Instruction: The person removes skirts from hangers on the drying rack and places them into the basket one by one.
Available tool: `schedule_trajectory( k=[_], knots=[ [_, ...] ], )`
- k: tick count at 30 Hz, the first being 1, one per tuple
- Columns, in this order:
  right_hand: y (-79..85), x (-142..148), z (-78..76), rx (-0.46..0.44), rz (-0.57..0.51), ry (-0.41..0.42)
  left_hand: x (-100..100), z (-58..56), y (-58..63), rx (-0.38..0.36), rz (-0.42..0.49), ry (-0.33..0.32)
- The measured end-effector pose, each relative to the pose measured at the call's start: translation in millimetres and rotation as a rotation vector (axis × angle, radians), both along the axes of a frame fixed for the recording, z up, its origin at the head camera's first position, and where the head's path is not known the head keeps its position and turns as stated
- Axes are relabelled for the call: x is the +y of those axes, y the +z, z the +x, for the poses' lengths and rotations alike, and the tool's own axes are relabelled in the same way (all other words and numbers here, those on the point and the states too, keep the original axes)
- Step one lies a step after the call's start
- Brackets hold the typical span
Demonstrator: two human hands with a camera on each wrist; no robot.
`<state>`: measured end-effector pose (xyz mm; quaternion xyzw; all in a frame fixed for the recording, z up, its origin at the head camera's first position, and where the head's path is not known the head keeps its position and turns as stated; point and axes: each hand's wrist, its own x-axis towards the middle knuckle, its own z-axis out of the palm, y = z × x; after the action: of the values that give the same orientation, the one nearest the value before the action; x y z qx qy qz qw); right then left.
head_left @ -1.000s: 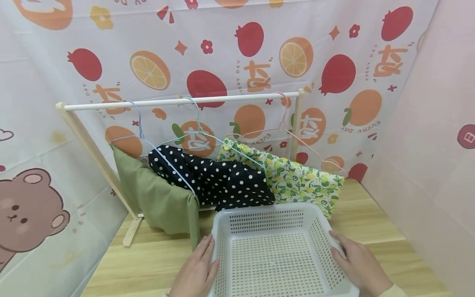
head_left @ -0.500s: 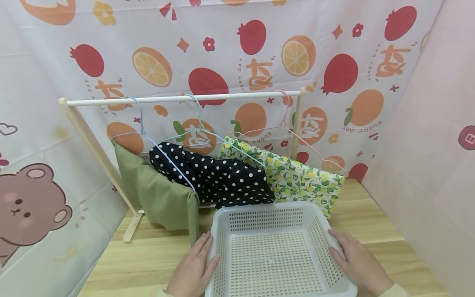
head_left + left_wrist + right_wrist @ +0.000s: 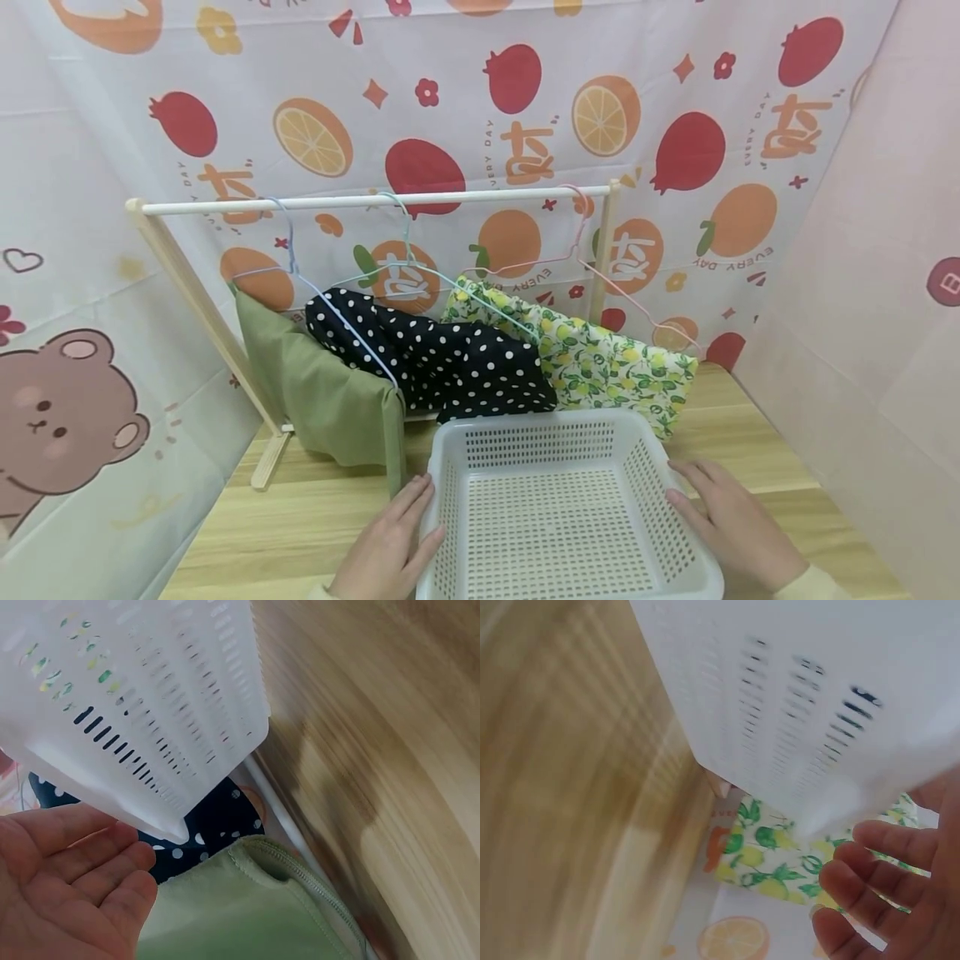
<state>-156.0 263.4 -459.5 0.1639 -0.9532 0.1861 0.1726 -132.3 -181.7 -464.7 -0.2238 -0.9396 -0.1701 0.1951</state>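
A white perforated plastic basket (image 3: 555, 533) stands on the wooden table at the front, with nothing lying in it. My left hand (image 3: 386, 546) rests along its left rim, fingers extended and thumb over the edge. On the opposite side, my right hand (image 3: 731, 521) lies beside the right rim, its fingers loosely extended and the thumb near the edge. In the left wrist view the fingers (image 3: 112, 862) are relaxed below the basket's wall. The right wrist view shows loosely bent fingers (image 3: 877, 892) near the rim; whether they touch it I cannot tell.
Behind the basket stands a rack with a white rail (image 3: 360, 201). From its hangers hang a green cloth item (image 3: 322, 387), a black polka-dot cloth (image 3: 450, 354) and a lemon-print cloth (image 3: 600, 358). The green item's zipper (image 3: 315, 885) shows up close. Printed curtains (image 3: 480, 92) enclose the table.
My right hand has shifted slightly right, a little off the basket's rim. My left hand stays at the left rim. The head view has turned slightly; the basket and hung items stay put.
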Motion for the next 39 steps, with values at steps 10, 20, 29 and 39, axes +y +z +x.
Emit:
schedule_trajectory(
  k=[10,20,29,39],
  knots=[
    [38.8,1.1,-15.7,0.138,0.069,0.088,-5.5,1.6,2.4,0.011,-0.054,-0.077],
    [93.4,-7.6,-48.0,0.185,0.091,0.182,-12.8,3.4,4.1,0.024,-0.106,-0.140],
    [143.7,-22.1,-75.5,0.237,0.114,0.207,-14.1,-0.7,8.9,0.058,-0.135,-0.186],
    [189.1,-44.6,-107.6,0.100,0.068,0.179,-18.5,-4.3,10.3,0.042,-0.132,-0.174]
  ],
)
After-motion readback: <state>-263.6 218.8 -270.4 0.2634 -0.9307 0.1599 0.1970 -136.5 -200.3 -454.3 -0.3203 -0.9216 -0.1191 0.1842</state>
